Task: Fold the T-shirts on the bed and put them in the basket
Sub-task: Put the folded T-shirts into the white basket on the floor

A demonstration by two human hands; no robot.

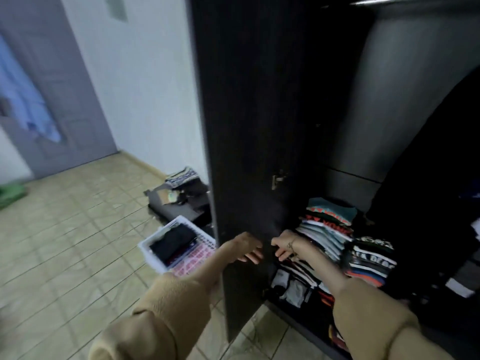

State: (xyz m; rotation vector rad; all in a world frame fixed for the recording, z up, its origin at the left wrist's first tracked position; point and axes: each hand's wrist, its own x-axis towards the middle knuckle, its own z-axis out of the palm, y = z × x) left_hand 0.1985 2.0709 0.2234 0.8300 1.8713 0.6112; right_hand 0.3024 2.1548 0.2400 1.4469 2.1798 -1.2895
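Both hands reach toward the dark wardrobe door (pixel 249 152): left hand (pixel 245 249) and right hand (pixel 284 245) look loose, holding nothing; basket (pixel 155 258) left of it; mind the swing

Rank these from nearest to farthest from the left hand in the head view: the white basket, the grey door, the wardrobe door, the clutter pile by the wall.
1. Wardrobe door: right at the left hand.
2. White basket: on the floor, just left.
3. Clutter pile: beyond the basket, by the wall.
4. Grey door: far left.
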